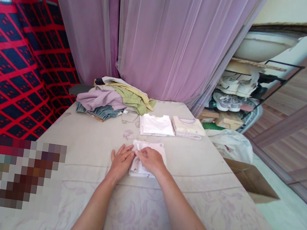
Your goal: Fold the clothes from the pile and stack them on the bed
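Note:
A white garment [145,173] with a faint print lies folded into a small rectangle on the cloth-covered surface in front of me. My right hand [150,160] rests over it, its fingers pinching the cloth near the left side. Flat beside its left edge is my left hand [122,159], fingers spread, the fingertips close to those of the right. Just beyond are a folded white shirt [158,124] and, to its right, a folded cream garment [187,126] with a purple neckline.
A loose heap of clothes [110,97] sits at the far left. Behind hang purple curtains [175,38]; a red-and-black checked cloth [15,57] is at left. On the right stand a shoe rack with sneakers [230,84] and an open cardboard box [247,176]. A blurred patch covers the lower left.

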{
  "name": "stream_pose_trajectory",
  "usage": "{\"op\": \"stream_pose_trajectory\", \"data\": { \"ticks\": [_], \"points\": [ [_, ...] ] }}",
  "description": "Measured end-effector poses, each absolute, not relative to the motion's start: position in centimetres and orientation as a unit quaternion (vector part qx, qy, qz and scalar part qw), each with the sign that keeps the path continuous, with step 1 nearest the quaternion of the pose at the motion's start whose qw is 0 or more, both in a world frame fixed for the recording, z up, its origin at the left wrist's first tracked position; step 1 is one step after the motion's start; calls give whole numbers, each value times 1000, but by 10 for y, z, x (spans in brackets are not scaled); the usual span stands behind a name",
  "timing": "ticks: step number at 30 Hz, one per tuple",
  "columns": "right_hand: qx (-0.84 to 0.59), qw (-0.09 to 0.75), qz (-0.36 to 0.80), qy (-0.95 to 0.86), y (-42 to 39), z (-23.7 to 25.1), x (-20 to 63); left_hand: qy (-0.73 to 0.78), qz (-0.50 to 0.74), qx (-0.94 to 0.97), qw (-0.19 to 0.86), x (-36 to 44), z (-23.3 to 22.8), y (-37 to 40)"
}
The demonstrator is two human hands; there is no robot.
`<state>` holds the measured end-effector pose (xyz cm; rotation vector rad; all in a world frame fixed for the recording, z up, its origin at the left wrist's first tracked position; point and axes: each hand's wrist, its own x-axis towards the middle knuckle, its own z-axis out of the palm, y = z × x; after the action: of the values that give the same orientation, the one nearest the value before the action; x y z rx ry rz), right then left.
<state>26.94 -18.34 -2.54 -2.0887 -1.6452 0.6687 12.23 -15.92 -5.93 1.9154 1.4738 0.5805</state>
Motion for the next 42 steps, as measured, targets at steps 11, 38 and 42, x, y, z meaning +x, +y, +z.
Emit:
{"op": "stream_pose_trajectory", "data": {
  "ticks": [11,38,42],
  "points": [
    [-758,177,203,-593,-174,-10,278,607,241,721,232,120,-60,-161],
    [-849,244,5,-469,-246,-43,427,640,199,732,124,104,-39,-158],
    [-807,185,8,-561,-248,-37,383,495,256,826,81,121,-48,-164]
  ]
}}
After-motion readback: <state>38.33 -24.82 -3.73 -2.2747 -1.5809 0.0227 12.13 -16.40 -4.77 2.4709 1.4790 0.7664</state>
